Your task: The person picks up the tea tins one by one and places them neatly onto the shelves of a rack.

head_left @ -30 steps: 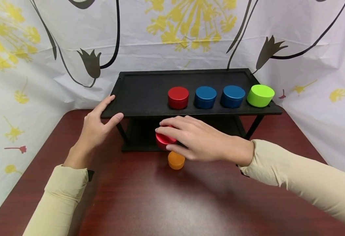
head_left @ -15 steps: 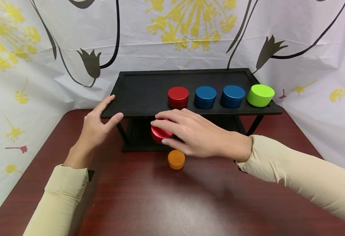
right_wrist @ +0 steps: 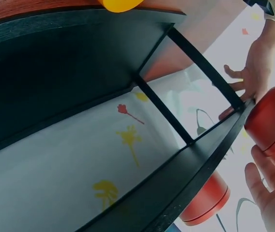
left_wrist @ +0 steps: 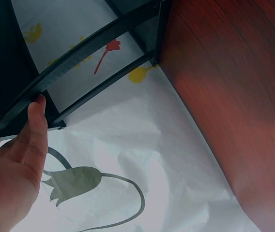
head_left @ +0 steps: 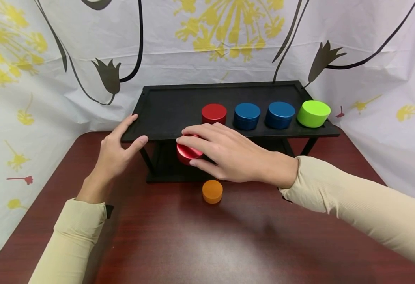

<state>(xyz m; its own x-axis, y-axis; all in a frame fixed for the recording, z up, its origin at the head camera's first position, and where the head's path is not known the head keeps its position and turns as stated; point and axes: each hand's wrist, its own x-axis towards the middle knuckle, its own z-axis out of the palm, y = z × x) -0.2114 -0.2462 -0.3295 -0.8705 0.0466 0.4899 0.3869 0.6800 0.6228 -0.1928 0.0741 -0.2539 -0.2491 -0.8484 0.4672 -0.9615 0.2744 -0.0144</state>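
My right hand grips a shiny red round tin by its side, thumb in front and fingers over the far side. The tin overlaps the front edge of a black two-tier rack in the head view. In the right wrist view the red tin appears beside the upper tier's edge, with fingertips against it. My left hand rests at the rack's front left corner, fingers fairly straight on the side edge and thumb at the front edge. In the left wrist view its fingers touch the dark frame.
Along the upper tier's right side stand another red tin, two blue tins and a lime green tin. A smaller orange tin sits on the reddish-brown table before the rack. Patterned white cloth hangs behind.
My right hand has raised the red tin up and slightly left, from before the lower tier towards the upper tier's front edge. The left hand has stayed put.
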